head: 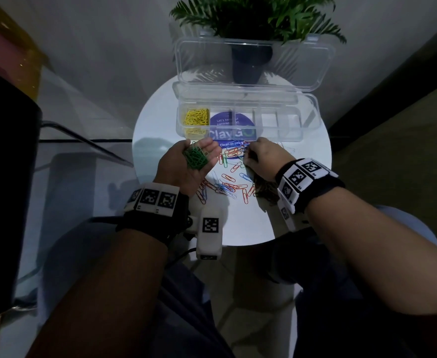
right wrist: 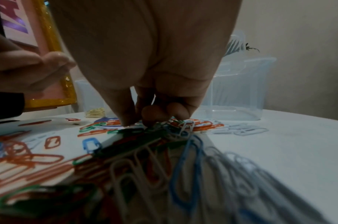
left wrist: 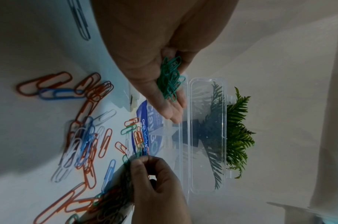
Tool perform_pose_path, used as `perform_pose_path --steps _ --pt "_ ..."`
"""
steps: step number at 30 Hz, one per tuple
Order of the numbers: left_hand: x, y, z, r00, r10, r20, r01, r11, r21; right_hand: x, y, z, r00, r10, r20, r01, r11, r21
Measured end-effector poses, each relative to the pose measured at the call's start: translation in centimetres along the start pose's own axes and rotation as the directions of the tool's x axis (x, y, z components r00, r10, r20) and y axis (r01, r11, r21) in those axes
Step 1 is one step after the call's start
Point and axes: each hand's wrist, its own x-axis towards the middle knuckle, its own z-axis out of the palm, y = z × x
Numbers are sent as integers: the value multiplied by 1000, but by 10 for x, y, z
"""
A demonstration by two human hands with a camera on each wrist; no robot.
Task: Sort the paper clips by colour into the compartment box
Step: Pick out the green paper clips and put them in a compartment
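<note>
My left hand (head: 207, 149) lies palm up over the round white table (head: 305, 182), its fingers nearly straight, and a heap of green paper clips (head: 195, 158) (left wrist: 170, 78) rests in the palm. My right hand (head: 252, 153) (right wrist: 137, 121) reaches down into the loose mixed clips (head: 231, 182): orange, blue, white and green. Its thumb and fingertips pinch a clip there, which looks green in the left wrist view. The clear compartment box (head: 309, 120) stands open just beyond both hands. Yellow clips (head: 196, 117) fill its leftmost compartment; the compartments to the right show no clips.
The box lid (head: 315, 65) stands upright behind the box, against a potted green plant (head: 253, 19). A blue round sticker (head: 231, 125) shows through the box bottom. A dark object (head: 2, 177) and a glass surface (head: 83, 130) lie to the left of the table.
</note>
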Motion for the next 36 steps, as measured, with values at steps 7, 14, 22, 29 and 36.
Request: perform_pose_path --steps 7,14,22,29,36 --pt "1 0 -2 1000 7 9 -7 1000 -2 -8 14 -1 982 -106 -155 108 994 4" --pt "2 -1 -1 1000 6 10 -6 1000 -2 -5 11 -5 993 -104 -54 104 995 -6" --pt "2 -2 0 1000 2 6 -2 1000 5 0 5 -7 997 -59 54 64 993 -103" --pt "2 -3 1 1000 5 -6 -5 1000 19 -5 11 -11 999 -16 -48 23 988 155" --pt "5 -7 1 1000 -4 -18 5 999 42 -22 -39 -43 970 -206 -130 243 854 460"
